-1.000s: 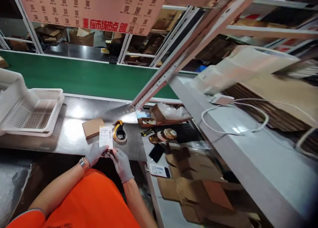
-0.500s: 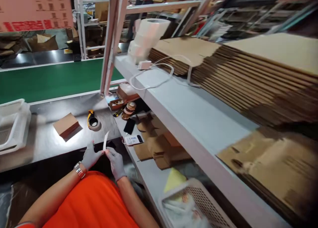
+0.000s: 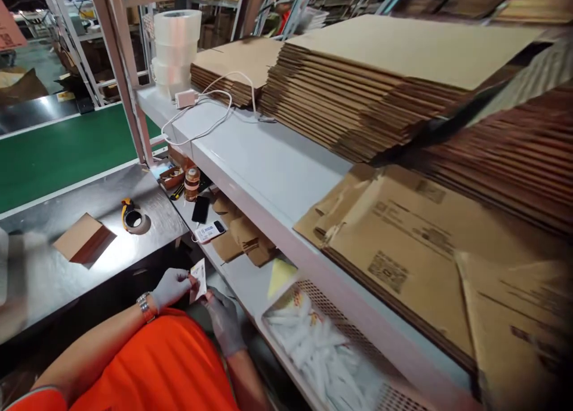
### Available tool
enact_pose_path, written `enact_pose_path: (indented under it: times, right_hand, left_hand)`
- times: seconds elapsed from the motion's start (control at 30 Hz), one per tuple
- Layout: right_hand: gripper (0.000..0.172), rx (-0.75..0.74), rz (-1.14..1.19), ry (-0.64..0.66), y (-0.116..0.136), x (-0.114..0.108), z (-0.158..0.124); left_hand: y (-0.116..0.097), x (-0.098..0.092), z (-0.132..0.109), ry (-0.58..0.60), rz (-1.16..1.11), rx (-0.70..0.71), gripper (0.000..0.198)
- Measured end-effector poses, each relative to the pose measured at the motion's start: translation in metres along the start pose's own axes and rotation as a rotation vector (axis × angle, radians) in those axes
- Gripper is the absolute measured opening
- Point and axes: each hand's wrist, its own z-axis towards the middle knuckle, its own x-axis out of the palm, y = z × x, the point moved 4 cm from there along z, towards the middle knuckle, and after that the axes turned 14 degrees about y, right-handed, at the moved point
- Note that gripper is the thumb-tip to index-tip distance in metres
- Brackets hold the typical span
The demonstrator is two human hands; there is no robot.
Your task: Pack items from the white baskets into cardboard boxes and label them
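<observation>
Between my hands, in front of my orange shirt, is a small white printed paper slip. My gloved left hand, with a metal watch at its wrist, pinches the slip's left side. My gloved right hand has its fingertips at the slip's lower edge; its other fingers are partly hidden and slightly blurred. On the metal table ahead lie a brown carton and a tape dispenser with a yellow-orange handle.
A white shelf on my right bears tape rolls, a charger cable, flat cardboard stacks and brown mailers. Beneath it are a phone, a jar and a basket of white packets. A green conveyor runs beyond.
My view has swung right, bringing more of the shelf and basket into sight. The slip now shows its printed face instead of its edge, and my right hand sits lower beside it.
</observation>
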Motion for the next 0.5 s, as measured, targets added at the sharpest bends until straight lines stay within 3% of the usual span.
enact_pose_path:
  times: [0.17,0.27,0.4,0.5]
  right_hand:
    - [0.028,0.012,-0.009,-0.101,0.005,-0.013,-0.006]
    - [0.024,0.009,-0.021,-0.126,0.006,-0.012,-0.001]
    - [0.033,0.001,-0.057,-0.118,0.003,-0.009,-0.001]
    - [0.035,0.003,-0.073,-0.115,0.000,-0.011,-0.003]
  left_hand:
    - [-0.006,0.019,0.008,0.202,-0.079,-0.039,0.060]
    - [-0.008,0.021,0.010,0.189,0.000,-0.076,0.049]
    - [-0.005,0.020,0.012,0.140,0.055,-0.096,0.034]
    - [-0.002,0.023,0.012,0.130,-0.060,-0.083,0.024]
